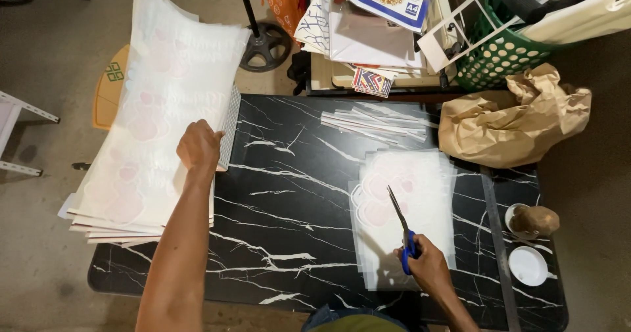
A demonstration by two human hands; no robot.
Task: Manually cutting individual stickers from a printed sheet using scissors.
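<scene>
On the black marbled desk (289,194), your two hands work well apart. Your left hand (199,145), at about ten o'clock, rests closed on the upper sheet of the tall stack of pale printed sheets (141,167), which overhangs the desk's left edge; the top sheets are lifted and curled upward, with a patterned grey backing edge showing just beside your knuckles. Your right hand (426,265), at about five o'clock, is clamped on the blue handles of the scissors (401,223), whose blades point up toward twelve o'clock and lie over the small pile of translucent sheets (411,207) near the desk's centre-right. Whether the blades are parted I cannot tell.

Judged from the layout: a few sheets bearing pink shapes are already at the cutting place, and narrow offcut strips (374,121) lie at one o'clock, suggesting trimming has been carried out on some sheets. The left stack remains thick, so by my reading most of the work is outstanding.

Also noted: crumpled brown paper (513,121) at two o'clock, a long metal ruler (496,233) along the right side, two small white dishes (528,265) at four o'clock.
</scene>
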